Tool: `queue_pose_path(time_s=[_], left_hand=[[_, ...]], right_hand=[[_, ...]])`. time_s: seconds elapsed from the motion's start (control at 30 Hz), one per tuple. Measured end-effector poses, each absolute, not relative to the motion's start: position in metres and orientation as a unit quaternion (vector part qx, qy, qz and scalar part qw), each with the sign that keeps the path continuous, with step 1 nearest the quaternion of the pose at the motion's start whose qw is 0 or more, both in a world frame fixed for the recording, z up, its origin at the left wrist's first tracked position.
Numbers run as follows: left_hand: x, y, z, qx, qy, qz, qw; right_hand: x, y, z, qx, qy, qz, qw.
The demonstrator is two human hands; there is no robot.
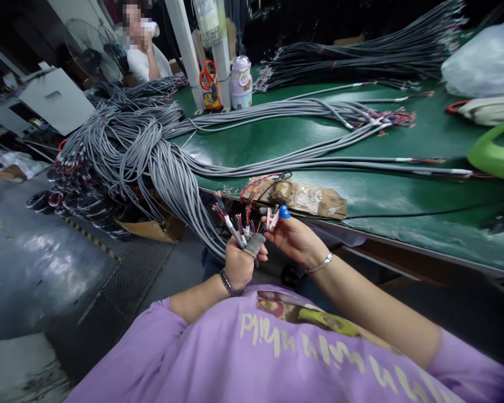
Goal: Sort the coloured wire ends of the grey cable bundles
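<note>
My left hand (238, 267) is closed around the ends of grey cables (236, 233), in front of my body at the bench edge. Coloured wires with bare copper tips (219, 207) fan out above the grip. A grey wrap (255, 244) covers one of this hand's digits, probably the thumb. Just to the right, my right hand (296, 239) pinches a small pale pink, clip-like piece (271, 219) beside the wire ends. A blue cap (284, 212) sits on a fingertip of that hand. Whether the pink piece touches a wire is too small to tell.
Long grey cables (151, 145) hang over the left edge of the green bench (243, 140). A tape-covered wooden block (315, 198) lies at the front edge. Scissors (208, 73) and a lilac bottle (241, 84) stand behind. A co-worker (147, 59) is at the back left.
</note>
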State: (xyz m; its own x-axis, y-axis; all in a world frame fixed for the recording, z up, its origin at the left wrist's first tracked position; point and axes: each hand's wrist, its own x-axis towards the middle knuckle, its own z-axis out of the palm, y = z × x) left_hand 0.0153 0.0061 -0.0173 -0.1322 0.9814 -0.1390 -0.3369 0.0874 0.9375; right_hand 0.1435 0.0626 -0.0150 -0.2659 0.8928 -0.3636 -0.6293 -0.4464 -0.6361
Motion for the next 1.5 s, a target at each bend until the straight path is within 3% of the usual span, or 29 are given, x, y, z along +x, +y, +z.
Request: queue_pose_path(time_s=[0.47,1.0,1.5], left_hand=[[0.018,0.006,-0.027,0.336,0.487,0.569,0.571],[0.022,0.007,-0.004,0.236,0.493,0.498,0.673],[0.014,-0.001,-0.003,0.217,0.48,0.531,0.664]], right_hand=[[0.14,0.065,-0.025,-0.32,-0.177,0.762,0.534],[0.139,0.065,-0.027,-0.31,-0.162,0.778,0.521],[0.142,0.065,-0.031,-0.308,-0.207,0.775,0.512]])
